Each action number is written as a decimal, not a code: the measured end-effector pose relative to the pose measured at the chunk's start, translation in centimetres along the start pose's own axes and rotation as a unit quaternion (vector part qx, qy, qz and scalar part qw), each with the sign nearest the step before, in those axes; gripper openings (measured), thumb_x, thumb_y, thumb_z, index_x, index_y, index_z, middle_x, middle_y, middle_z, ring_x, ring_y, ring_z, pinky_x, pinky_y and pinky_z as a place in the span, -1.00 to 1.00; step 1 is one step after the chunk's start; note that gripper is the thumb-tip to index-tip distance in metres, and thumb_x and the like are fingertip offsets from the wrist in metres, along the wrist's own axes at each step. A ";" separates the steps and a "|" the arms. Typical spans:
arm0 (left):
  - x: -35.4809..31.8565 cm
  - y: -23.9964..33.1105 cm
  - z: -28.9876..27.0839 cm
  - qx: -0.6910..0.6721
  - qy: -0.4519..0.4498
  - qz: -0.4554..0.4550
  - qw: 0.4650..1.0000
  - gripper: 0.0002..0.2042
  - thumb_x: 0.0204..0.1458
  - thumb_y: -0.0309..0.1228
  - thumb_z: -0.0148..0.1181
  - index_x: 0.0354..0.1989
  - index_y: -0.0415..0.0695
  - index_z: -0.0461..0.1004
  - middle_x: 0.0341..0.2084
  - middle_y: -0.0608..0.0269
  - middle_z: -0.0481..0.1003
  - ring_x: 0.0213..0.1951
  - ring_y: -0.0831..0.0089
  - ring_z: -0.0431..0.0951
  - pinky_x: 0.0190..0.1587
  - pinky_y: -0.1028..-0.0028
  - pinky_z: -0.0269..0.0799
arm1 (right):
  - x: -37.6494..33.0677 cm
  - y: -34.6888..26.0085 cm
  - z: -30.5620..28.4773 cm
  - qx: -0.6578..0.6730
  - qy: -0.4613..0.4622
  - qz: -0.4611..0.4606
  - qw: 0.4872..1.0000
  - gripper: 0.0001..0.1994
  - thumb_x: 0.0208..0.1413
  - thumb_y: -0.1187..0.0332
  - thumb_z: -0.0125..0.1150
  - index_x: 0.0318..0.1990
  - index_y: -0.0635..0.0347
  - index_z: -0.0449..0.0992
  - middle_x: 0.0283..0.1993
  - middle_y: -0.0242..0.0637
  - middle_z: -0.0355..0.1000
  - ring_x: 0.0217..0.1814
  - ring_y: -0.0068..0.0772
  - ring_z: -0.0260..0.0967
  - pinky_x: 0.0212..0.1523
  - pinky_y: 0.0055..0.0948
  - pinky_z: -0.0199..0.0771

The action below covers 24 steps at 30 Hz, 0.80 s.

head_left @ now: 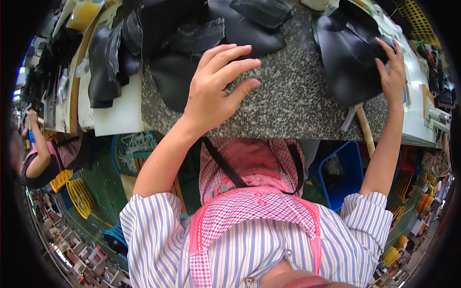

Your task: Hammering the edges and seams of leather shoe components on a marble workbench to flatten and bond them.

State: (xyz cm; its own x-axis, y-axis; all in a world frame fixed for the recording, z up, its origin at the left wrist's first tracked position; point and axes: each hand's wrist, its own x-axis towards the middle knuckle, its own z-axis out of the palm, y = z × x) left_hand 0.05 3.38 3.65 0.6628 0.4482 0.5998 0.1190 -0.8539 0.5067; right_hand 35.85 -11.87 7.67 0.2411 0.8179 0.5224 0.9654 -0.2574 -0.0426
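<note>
Under right hand (393,72), glossy black leather piece (348,57)

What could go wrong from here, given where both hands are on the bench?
1. The wooden-handled tool juts past the edge of the speckled stone slab; the right hand, pressing the black leather piece above it, might knock it off.
2. The left hand hovers open by the black leather pile, holding nothing; loose pieces may slide.

black leather piece (348,57) | curved, glossy | flat on speckled slab's right end
</note>
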 end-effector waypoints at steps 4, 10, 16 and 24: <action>2.4 -1.9 0.3 0.081 0.029 0.005 0.996 -0.69 -0.21 -0.45 0.25 -0.20 -0.02 0.49 -0.13 0.24 0.43 -0.01 0.19 0.32 0.01 0.29 0.27 | 2.0 -5.6 4.5 -0.093 0.059 -0.062 0.992 -0.52 -0.15 0.12 0.27 0.02 -0.17 0.39 0.09 -0.16 0.23 0.11 -0.10 0.16 0.08 -0.19 0.18; 5.1 -4.2 -0.6 0.199 -0.019 -0.036 0.979 -0.42 -0.31 -0.25 0.31 0.00 -0.02 0.35 -0.01 0.09 0.31 0.14 0.04 0.13 0.13 0.19 0.11 | 5.2 -18.5 11.3 0.232 0.012 -0.136 0.963 -0.65 -0.16 0.31 0.24 -0.12 0.01 0.45 -0.04 -0.35 0.35 0.07 -0.24 0.21 -0.01 -0.26 0.24; 2.2 -3.7 -3.3 0.208 -0.230 -0.023 0.950 -0.49 -0.55 -0.25 0.46 -0.37 -0.16 0.38 -0.25 0.11 0.41 -0.10 0.10 0.35 0.12 0.20 0.11 | 5.8 -18.7 15.7 0.325 -0.105 -0.119 0.932 -0.78 -0.10 0.41 0.14 -0.22 0.10 0.49 -0.07 -0.31 0.39 0.08 -0.23 0.23 0.09 -0.30 0.22; -4.8 6.5 5.1 0.207 -0.167 -0.046 0.963 -0.40 -0.40 -0.10 0.34 -0.08 -0.04 0.39 -0.10 0.18 0.35 -0.09 0.19 0.32 -0.07 0.24 0.21 | -3.5 -13.8 3.7 0.296 -0.018 -0.051 0.954 -0.71 -0.12 0.32 0.21 -0.17 0.11 0.49 -0.10 -0.22 0.40 0.02 -0.16 0.25 0.06 -0.25 0.21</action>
State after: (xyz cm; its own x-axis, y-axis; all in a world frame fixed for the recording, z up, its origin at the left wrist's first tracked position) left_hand 1.39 -5.68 0.92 0.8279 0.4761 0.2964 0.4270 -0.8778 0.2172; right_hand 22.03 -9.24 3.32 0.1354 0.8435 0.5198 0.8681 0.1519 -0.4726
